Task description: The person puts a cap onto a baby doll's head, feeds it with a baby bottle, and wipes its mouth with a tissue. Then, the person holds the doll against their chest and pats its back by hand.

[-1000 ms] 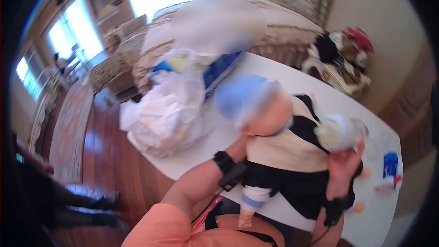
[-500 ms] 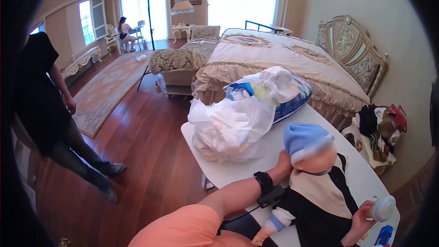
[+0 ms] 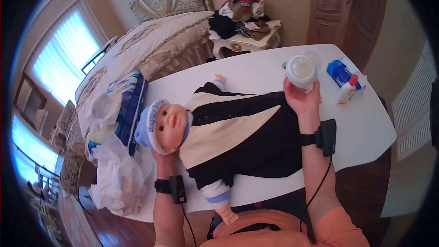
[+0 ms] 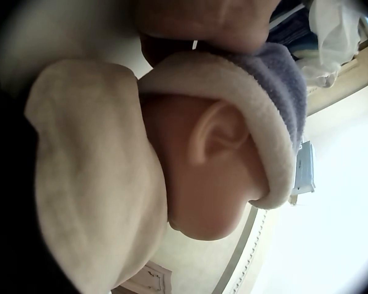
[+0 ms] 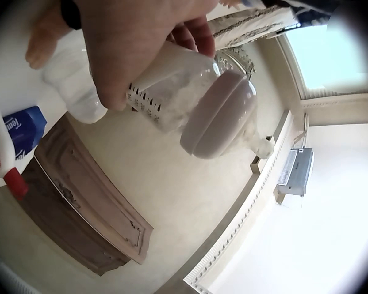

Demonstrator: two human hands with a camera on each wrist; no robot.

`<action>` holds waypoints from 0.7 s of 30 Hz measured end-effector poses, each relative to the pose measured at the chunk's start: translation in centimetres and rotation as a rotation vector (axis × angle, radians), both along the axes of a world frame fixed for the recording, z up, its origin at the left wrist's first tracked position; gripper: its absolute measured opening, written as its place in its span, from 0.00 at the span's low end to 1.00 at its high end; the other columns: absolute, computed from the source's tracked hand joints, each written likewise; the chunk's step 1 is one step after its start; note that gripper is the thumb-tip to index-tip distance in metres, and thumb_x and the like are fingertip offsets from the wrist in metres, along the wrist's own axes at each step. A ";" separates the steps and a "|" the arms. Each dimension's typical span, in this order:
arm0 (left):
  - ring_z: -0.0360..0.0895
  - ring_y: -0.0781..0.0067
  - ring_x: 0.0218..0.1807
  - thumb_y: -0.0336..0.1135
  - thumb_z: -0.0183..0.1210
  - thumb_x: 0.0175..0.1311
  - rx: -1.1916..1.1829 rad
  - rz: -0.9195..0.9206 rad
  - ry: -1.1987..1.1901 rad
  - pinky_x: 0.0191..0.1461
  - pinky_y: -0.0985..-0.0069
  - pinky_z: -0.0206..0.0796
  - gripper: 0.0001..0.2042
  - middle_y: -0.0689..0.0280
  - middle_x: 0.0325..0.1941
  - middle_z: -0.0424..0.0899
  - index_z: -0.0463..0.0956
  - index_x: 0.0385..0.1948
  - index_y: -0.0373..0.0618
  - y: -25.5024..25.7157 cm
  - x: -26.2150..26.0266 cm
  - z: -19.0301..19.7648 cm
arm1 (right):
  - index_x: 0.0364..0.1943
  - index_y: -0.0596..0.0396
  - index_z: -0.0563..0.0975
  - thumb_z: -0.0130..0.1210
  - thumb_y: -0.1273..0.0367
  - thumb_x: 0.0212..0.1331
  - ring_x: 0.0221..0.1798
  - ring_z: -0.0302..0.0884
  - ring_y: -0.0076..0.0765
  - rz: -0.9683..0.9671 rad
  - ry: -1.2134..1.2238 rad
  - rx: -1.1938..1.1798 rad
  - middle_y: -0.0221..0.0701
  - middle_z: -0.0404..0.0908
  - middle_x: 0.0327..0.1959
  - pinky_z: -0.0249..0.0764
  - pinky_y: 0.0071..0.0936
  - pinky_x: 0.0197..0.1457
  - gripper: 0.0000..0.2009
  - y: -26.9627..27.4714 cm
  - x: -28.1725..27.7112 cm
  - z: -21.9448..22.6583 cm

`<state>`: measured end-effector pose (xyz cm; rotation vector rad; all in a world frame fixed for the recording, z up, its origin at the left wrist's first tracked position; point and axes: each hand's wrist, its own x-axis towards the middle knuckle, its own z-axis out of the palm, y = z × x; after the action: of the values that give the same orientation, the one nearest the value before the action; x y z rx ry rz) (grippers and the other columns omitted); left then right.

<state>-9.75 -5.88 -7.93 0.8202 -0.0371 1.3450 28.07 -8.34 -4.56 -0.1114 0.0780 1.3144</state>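
Observation:
A doll (image 3: 173,123) in a blue hat and a black-and-cream outfit lies face up on the white table (image 3: 366,123). My left hand (image 3: 165,159) is beneath its head, with the fingers hidden. In the left wrist view that hand (image 4: 202,24) touches the hat (image 4: 276,79) beside the doll's ear. My right hand (image 3: 302,100) grips a baby bottle (image 3: 302,71) above the table, past the doll's lower end. The right wrist view shows thumb and fingers of the hand (image 5: 141,43) round the clear, marked bottle, its white collar (image 5: 218,116) and teat facing away.
Beyond the bottle are a blue packet (image 3: 339,72), a red-capped white bottle (image 3: 346,91) and a clear cover (image 5: 73,86). White plastic bags (image 3: 116,174) and a blue package (image 3: 130,110) are at the table's left. Behind stand a bed (image 3: 160,41) and a clothes-covered side table (image 3: 247,43).
The head view has swung right and down, and the standing person is out of it. My left hand stays at the doll's head; my right hand still holds the bottle.

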 end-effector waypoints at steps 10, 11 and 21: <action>0.57 0.58 0.61 0.47 0.40 0.61 -0.290 0.205 0.090 0.64 0.61 0.48 0.25 0.59 0.60 0.59 0.55 0.58 0.46 -1.3 1.1 1.6 | 0.43 0.58 0.69 0.50 0.58 0.49 0.43 0.72 0.44 0.000 0.024 0.109 0.41 0.71 0.41 0.77 0.31 0.40 0.21 0.1 1.6 1.0; 0.57 0.58 0.61 0.48 0.39 0.61 -0.312 0.240 0.107 0.64 0.61 0.48 0.25 0.59 0.60 0.59 0.55 0.58 0.46 -1.4 1.2 1.8 | 0.44 0.58 0.69 0.51 0.57 0.48 0.41 0.73 0.45 -0.001 0.044 0.093 0.41 0.71 0.40 0.77 0.30 0.39 0.22 0.1 1.7 1.0; 0.56 0.59 0.62 0.48 0.42 0.60 -0.213 0.138 0.088 0.65 0.61 0.46 0.24 0.62 0.61 0.59 0.56 0.58 0.50 -0.6 0.1 0.7 | 0.41 0.56 0.72 0.52 0.57 0.48 0.41 0.73 0.45 0.029 0.183 0.084 0.40 0.73 0.39 0.77 0.33 0.39 0.20 -0.8 2.6 1.2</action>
<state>-9.69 -6.46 -7.23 0.7105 0.2318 1.4134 30.65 -9.17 -3.36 0.0799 0.1768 1.3527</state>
